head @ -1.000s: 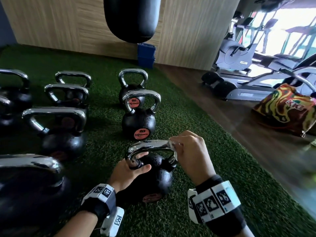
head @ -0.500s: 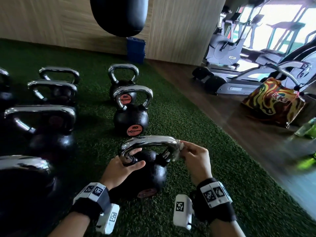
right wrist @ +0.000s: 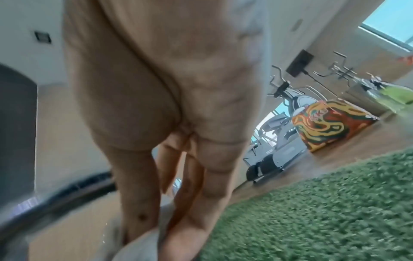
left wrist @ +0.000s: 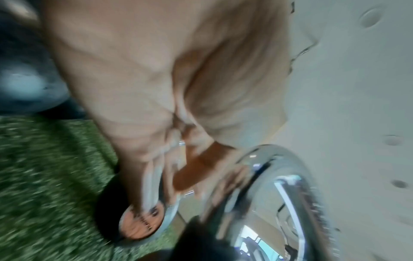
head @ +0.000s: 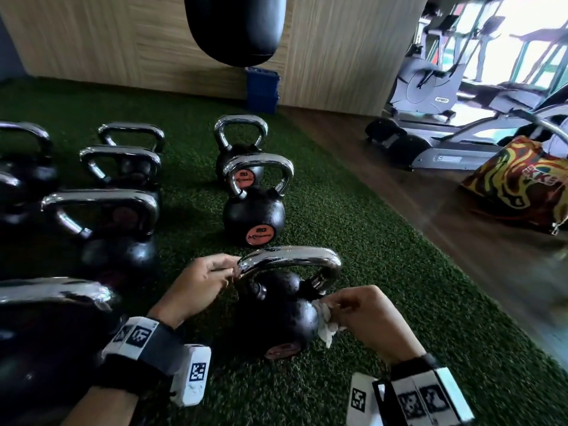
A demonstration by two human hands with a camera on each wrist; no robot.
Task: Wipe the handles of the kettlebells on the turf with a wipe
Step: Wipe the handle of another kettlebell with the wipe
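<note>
The nearest kettlebell (head: 276, 315) is black with a chrome handle (head: 289, 258) and stands on the green turf (head: 384, 247). My left hand (head: 227, 267) is at the handle's top left corner, with fairly straight fingers and the thumb touching the chrome. In the blurred left wrist view the thumb (left wrist: 190, 176) lies against the handle (left wrist: 257, 194). My right hand (head: 341, 309) pinches a crumpled white wipe (head: 325, 329) against the ball, just below the handle's right leg. The right wrist view shows the wipe (right wrist: 138, 247) under the fingers (right wrist: 201, 203).
Two more kettlebells (head: 253, 216) (head: 239, 158) stand in a row behind the near one, and several larger ones (head: 116, 247) crowd the left. A black punching bag (head: 236, 26) hangs overhead. A colourful bag (head: 519, 186) and exercise machines (head: 430, 87) sit on the wooden floor to the right.
My right hand has slid the wipe from the handle's top right corner down to the base of its right leg. My left hand has moved from the left leg up to the top left corner.
</note>
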